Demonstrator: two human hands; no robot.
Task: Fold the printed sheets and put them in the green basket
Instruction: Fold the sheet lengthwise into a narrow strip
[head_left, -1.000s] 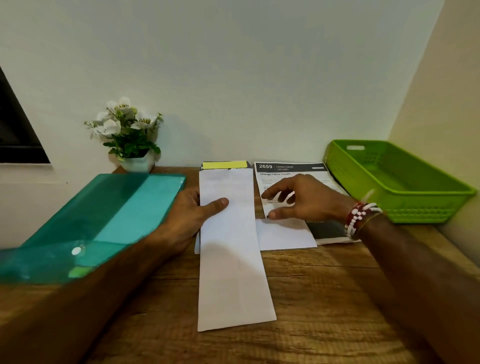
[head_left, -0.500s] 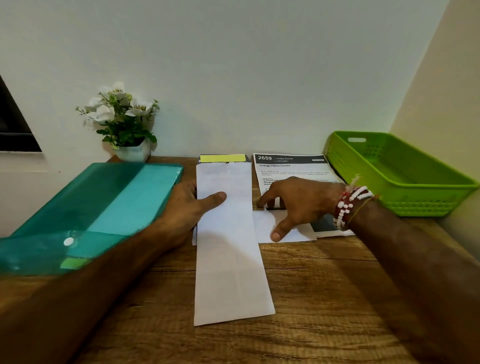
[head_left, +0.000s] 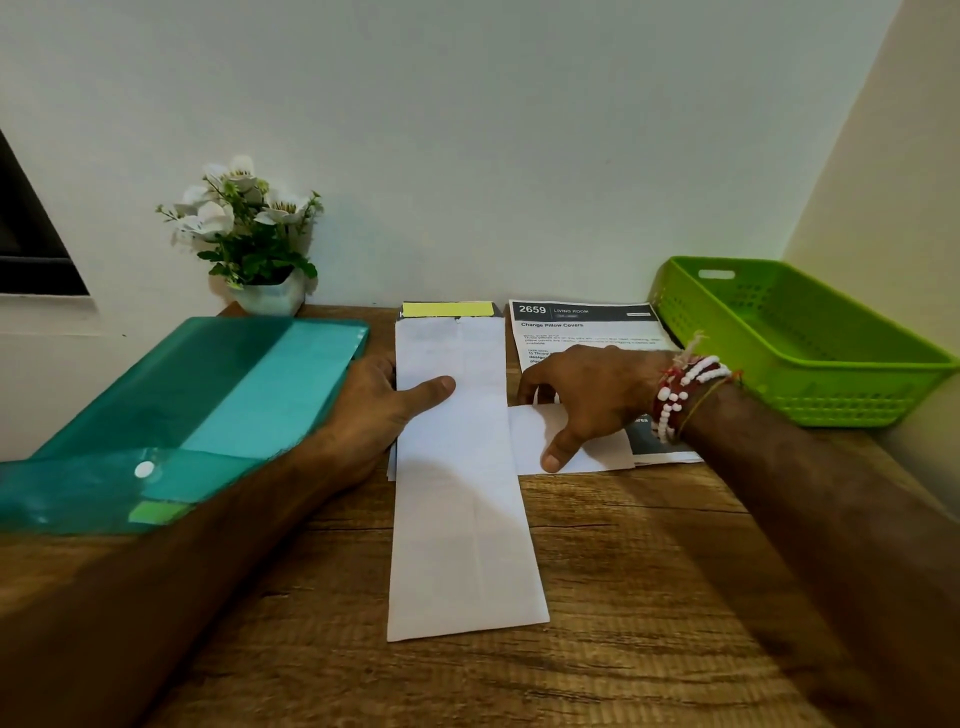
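The folded sheet (head_left: 462, 493), a long narrow white strip, is lying flat at the centre of the wooden table (head_left: 623, 597), running from the near edge toward the wall. Its far end is overlapping a sheet with a yellow band (head_left: 447, 309).

The left hand (head_left: 384, 410) is resting at the strip's left edge, with the thumb lying across the top of the paper. Whether the fingers are tucked beneath it cannot be determined.

The printed sheet (head_left: 582, 325), headed "2659", is lying just right of the strip. A blank white flap (head_left: 571, 447) is covering its lower part. The right hand (head_left: 587, 395), wearing bead bracelets (head_left: 680, 389), is pressing down here with arched fingers and an extended thumb, grasping nothing.

The green basket (head_left: 800, 364) is standing at the right, near the printed sheet. A teal folder (head_left: 197, 410) is lying at the left, with a flower pot (head_left: 260, 244) behind it against the wall.
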